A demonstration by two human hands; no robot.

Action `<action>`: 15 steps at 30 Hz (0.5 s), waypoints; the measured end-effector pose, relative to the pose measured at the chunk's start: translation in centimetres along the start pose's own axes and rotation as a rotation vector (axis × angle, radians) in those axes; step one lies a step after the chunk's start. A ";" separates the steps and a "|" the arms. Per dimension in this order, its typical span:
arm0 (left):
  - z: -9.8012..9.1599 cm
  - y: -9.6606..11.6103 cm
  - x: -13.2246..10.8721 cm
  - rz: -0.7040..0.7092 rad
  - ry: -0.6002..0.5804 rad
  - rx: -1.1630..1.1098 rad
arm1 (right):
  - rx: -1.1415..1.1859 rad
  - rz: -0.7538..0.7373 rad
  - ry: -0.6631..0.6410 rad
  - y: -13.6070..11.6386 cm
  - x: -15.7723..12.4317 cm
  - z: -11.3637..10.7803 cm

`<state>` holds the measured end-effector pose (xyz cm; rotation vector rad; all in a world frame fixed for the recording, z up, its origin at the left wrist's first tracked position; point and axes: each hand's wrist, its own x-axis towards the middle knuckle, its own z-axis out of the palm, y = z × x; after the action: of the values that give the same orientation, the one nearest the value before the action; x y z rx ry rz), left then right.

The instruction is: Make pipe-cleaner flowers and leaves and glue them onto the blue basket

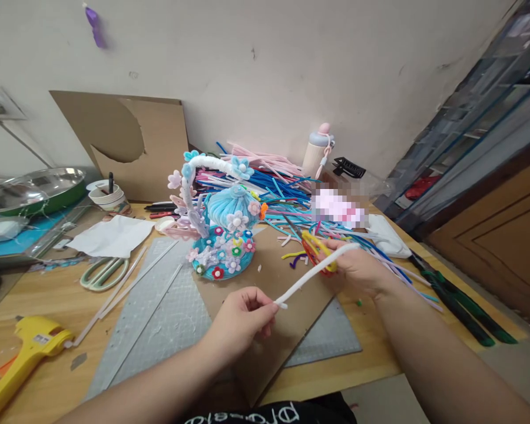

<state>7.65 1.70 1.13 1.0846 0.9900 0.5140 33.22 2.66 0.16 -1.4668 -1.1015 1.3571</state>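
My left hand (251,315) pinches one end of a white fuzzy stem (311,273), above a brown cardboard sheet (269,265). The stem slants up to the right, passing in front of my right hand (353,265). That hand is closed around the yellow and red handles of a pair of scissors (317,250), whose blades point up and left. Behind my left hand stands a blue craft piece (234,206) with a shell shape, small flowers and a white arched handle.
A yellow glue gun (35,341) and green-handled scissors (105,274) lie at the left. Many coloured stems (274,179) are heaped behind, near a bottle (318,153). Large green-and-black cutters (457,300) lie at the right. A grey cutting mat (159,318) is under the cardboard.
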 end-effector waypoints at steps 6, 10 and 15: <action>0.9 0.8 0.3 -0.048 -0.066 -0.087 | 0.639 -0.133 -0.168 0.1 -3.3 1.0; 1.5 1.7 0.7 -0.136 -0.174 -0.249 | 0.467 -0.316 0.017 1.1 -6.1 1.6; 2.5 3.2 0.9 -0.307 -0.270 -0.456 | -0.266 -0.418 0.193 3.3 -9.0 1.3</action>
<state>10.59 2.52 3.96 0.5616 0.7348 0.3090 31.88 -6.86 -0.72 -1.4148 -1.4045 0.7862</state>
